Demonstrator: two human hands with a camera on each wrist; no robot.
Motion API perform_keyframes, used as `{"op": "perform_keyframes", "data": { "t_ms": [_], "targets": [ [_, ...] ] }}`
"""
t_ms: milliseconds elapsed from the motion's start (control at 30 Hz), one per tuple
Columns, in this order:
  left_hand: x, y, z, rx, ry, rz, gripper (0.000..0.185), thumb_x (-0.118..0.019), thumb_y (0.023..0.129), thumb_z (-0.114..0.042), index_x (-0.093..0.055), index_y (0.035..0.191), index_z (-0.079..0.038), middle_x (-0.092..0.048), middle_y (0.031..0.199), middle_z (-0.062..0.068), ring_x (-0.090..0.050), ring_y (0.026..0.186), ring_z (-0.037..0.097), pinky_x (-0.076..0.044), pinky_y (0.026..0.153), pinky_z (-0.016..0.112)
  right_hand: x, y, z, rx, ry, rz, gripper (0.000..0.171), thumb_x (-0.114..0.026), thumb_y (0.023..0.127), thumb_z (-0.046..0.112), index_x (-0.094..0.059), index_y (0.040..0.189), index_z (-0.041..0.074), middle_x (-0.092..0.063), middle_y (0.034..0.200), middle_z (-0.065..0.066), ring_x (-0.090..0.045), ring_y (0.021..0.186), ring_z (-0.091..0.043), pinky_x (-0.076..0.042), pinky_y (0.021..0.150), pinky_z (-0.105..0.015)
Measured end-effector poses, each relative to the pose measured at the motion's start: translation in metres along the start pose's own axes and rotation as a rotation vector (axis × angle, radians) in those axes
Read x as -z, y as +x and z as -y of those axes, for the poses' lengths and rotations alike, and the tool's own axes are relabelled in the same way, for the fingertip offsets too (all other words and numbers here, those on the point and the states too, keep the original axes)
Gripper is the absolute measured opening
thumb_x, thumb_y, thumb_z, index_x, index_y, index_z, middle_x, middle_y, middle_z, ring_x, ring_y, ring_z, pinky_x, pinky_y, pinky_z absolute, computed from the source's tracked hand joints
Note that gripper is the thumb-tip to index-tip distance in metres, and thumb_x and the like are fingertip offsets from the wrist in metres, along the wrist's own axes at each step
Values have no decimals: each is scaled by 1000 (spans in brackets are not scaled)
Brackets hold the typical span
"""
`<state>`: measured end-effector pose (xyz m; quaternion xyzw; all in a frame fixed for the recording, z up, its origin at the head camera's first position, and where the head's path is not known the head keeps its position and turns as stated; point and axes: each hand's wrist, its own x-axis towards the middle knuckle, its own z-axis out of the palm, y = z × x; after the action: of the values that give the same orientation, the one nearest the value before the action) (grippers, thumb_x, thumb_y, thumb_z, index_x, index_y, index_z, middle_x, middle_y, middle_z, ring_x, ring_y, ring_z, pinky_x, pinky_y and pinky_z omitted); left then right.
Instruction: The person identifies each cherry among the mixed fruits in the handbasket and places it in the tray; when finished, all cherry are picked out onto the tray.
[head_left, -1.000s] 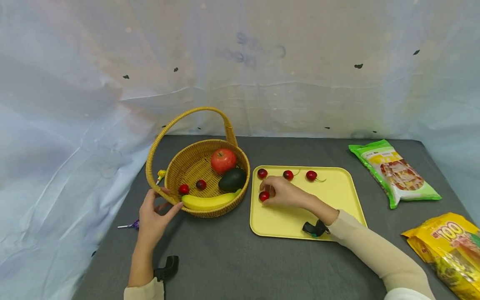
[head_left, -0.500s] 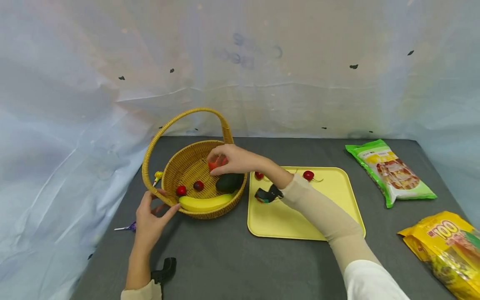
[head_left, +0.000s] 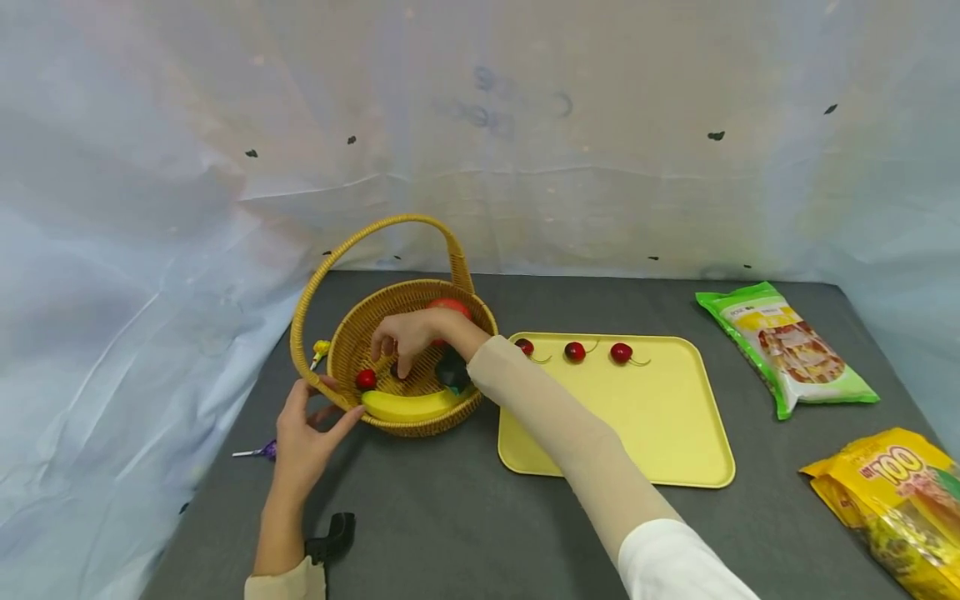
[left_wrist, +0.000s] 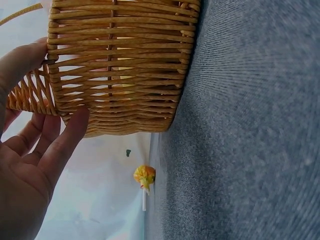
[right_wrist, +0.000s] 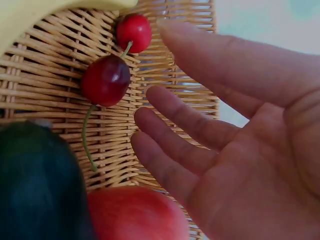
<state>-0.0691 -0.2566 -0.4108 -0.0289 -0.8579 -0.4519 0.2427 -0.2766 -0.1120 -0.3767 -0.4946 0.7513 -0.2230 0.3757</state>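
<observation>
My left hand (head_left: 303, 437) grips the wicker basket (head_left: 420, 429) at its left rim, by the foot of the handle. In the left wrist view, its fingers (left_wrist: 65, 142) lie against the woven side. My right hand (head_left: 408, 333) is inside the basket, fingers loosely bent and apart; the right wrist view shows nothing between them. Beside its fingertips lie a dark red cherry (right_wrist: 106, 80) with a stem and a brighter cherry (right_wrist: 134, 33). A banana (head_left: 412, 407), a dark green avocado (head_left: 452, 371) and a red apple (head_left: 452, 307), partly hidden by my right arm, share the basket.
Right of the basket lies a yellow tray (head_left: 622, 433) with three cherries along its far edge. A green snack bag (head_left: 795, 350) and a yellow bag (head_left: 892, 500) lie at the right. Lollipops, one yellow (head_left: 321, 347) and one purple (head_left: 268, 450), lie left of the basket.
My right hand has taken a cherry from the tray, crossed left over the apple and now reaches deeper into the basket, its fingers loosened. My left hand has stayed at the rim.
</observation>
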Motion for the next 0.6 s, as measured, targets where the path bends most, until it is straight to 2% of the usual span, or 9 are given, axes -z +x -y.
{"op": "perform_keyframes", "data": {
  "t_ms": [233,400,600],
  "targets": [
    [0,0,2,-16,-13,-2,48,-80,76,13,-54,117,10,-56,111,21,-55,107,33,-54,81,14,-6,12,-9,-19,51,42,44,-74,87,-3,-62,129,4,-59,132,-11,-54,121,-22,-52,89,-24],
    [0,0,3,-7,-18,-1,49,-80,77,13,-53,118,11,-56,113,21,-54,108,30,-54,82,14,-14,16,-14,-37,77,104,38,-72,87,-6,-63,123,3,-62,118,-10,-59,103,-18,-54,79,-23],
    [-2,-1,8,17,3,-9,52,-81,76,12,-53,120,10,-56,114,17,-54,108,26,-51,83,10,-19,17,-19,-4,101,107,30,-73,85,-8,-67,112,3,-62,105,-7,-55,91,-16,-53,75,-23]
  ]
}}
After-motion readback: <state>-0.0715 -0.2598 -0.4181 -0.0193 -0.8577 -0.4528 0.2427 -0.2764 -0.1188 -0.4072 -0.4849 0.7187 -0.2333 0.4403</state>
